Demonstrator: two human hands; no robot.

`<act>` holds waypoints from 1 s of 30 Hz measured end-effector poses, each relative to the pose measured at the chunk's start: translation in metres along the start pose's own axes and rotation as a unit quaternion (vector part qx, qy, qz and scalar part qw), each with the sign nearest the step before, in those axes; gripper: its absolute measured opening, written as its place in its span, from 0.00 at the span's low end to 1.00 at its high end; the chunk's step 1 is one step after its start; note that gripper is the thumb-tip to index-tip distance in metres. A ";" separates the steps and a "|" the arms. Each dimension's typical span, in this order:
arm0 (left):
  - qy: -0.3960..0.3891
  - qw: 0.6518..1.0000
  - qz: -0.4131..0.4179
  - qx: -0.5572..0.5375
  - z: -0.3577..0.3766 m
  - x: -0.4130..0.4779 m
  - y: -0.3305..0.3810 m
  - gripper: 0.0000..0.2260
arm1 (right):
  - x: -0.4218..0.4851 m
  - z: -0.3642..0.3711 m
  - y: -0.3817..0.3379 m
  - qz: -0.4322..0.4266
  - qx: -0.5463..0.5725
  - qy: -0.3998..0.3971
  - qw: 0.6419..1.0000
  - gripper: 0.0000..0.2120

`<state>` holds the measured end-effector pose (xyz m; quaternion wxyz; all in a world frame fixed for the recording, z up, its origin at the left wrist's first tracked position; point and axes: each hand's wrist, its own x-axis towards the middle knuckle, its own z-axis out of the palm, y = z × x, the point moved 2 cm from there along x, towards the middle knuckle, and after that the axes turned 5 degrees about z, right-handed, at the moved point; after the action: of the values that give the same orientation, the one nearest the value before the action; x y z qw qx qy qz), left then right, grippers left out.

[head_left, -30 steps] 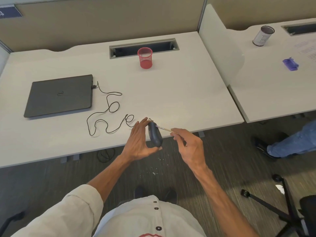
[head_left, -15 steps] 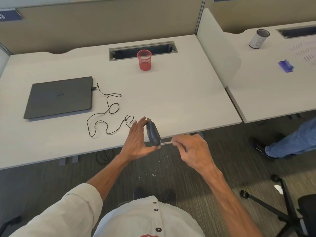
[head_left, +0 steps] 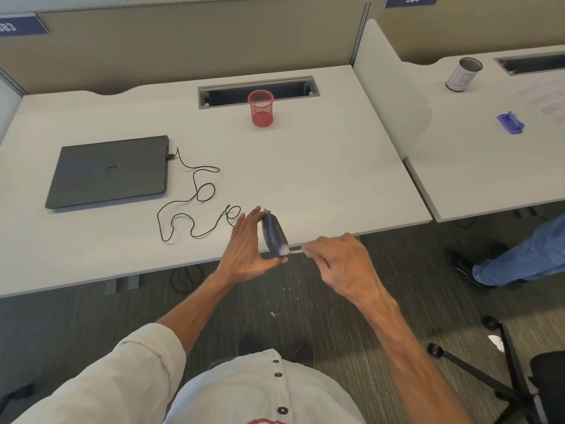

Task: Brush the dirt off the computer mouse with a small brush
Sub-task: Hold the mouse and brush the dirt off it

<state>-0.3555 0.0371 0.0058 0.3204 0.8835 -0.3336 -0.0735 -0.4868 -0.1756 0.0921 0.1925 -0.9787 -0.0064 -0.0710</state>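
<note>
Mouse (head_left: 274, 234), smooth dark oval, in left grip (head_left: 248, 250); right grip (head_left: 342, 264) pinching thin brush (head_left: 294, 251).

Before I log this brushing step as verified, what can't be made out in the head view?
- Small brush: handle hidden in the right hand; bristles a pale blur at the mouse's near end.
- Computer mouse: underside hidden behind the left hand; remaining dirt too small to judge.
- Mouse cable: its join to the mouse is covered by the left fingers.
- Second person: cut off by the right edge.
</note>
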 end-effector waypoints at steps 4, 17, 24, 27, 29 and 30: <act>-0.001 1.000 -0.002 -0.005 0.000 -0.002 -0.001 0.57 | -0.002 -0.006 0.005 0.032 0.028 0.009 0.999 0.05; 0.009 1.000 -0.002 -0.004 -0.002 -0.003 0.007 0.57 | 0.015 0.026 -0.022 0.283 0.243 0.123 0.920 0.08; 0.004 1.000 -0.003 0.001 -0.002 -0.003 0.007 0.58 | 0.009 0.026 -0.015 0.261 0.191 0.093 0.942 0.07; 0.000 1.000 0.001 0.007 -0.001 -0.004 0.007 0.58 | 0.003 0.021 -0.005 0.256 0.145 0.105 0.950 0.08; -0.005 1.000 0.000 0.009 0.000 -0.005 0.008 0.59 | 0.003 0.019 0.000 0.258 0.128 0.117 0.950 0.08; -0.007 1.000 -0.002 0.010 0.000 -0.005 0.008 0.59 | 0.004 0.018 0.000 0.260 0.131 0.121 0.949 0.07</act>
<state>-0.3633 0.0355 0.0098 0.3094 0.8867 -0.3350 -0.0766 -0.4803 -0.1689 0.0760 0.3297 -0.8967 0.2627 -0.1349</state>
